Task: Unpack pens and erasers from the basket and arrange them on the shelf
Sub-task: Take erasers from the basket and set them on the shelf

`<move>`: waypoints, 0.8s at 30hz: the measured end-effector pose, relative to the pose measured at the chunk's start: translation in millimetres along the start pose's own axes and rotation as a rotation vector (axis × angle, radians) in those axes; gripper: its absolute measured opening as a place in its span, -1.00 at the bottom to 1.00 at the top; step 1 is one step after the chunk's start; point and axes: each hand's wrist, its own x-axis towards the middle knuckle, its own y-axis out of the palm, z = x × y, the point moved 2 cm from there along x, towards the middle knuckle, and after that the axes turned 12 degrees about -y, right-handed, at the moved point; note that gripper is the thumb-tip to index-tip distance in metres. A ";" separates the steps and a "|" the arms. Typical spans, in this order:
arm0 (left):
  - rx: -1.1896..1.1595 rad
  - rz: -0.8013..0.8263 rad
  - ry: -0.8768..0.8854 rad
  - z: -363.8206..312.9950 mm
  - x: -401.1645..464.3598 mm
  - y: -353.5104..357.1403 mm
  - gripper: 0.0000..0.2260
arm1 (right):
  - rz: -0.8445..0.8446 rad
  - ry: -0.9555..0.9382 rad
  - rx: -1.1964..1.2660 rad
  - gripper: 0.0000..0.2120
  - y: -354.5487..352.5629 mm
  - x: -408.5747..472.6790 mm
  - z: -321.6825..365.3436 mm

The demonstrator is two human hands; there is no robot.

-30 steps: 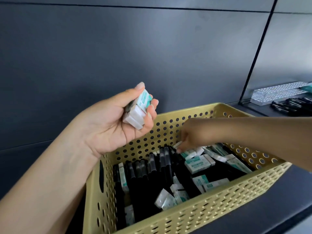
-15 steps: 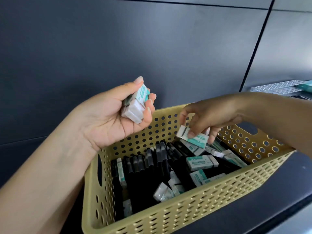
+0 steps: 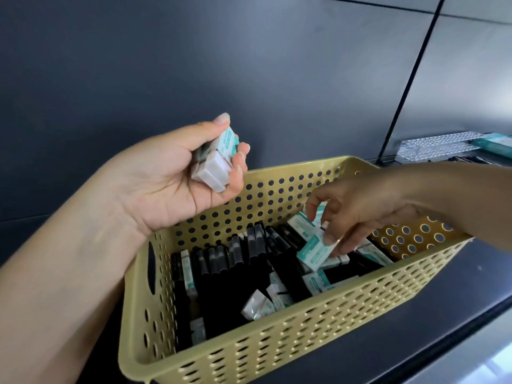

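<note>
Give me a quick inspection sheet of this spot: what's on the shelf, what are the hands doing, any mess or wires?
Surface: dark shelf, bearing a yellow perforated basket.
Job's things: black pens and wrapped erasers lie mixed inside the basket.
Clutter: nothing seen.
Hands: left hand holds a small stack of erasers above the basket's rim; right hand pinches one eraser over the basket.
Cables: nothing seen.
Surroundings: dark wall panels; at far right, clear packets and more pens already on the shelf.
</note>
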 end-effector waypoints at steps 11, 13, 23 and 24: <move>0.024 -0.013 -0.020 0.8 -0.7 -0.4 -0.70 | 0.196 0.039 -0.866 -0.59 15.5 -0.5 11.7; 0.029 -0.014 -0.021 1.1 -0.3 -0.5 -0.70 | 0.219 0.037 -0.847 -0.68 16.2 1.9 12.7; -0.041 0.002 0.118 -2.4 0.1 -6.8 -0.88 | 0.116 0.009 -0.554 -0.86 4.1 -0.9 4.4; -0.028 0.003 0.123 -2.2 -0.2 -6.3 -0.93 | 0.087 0.001 -0.492 -0.87 1.1 -3.1 6.1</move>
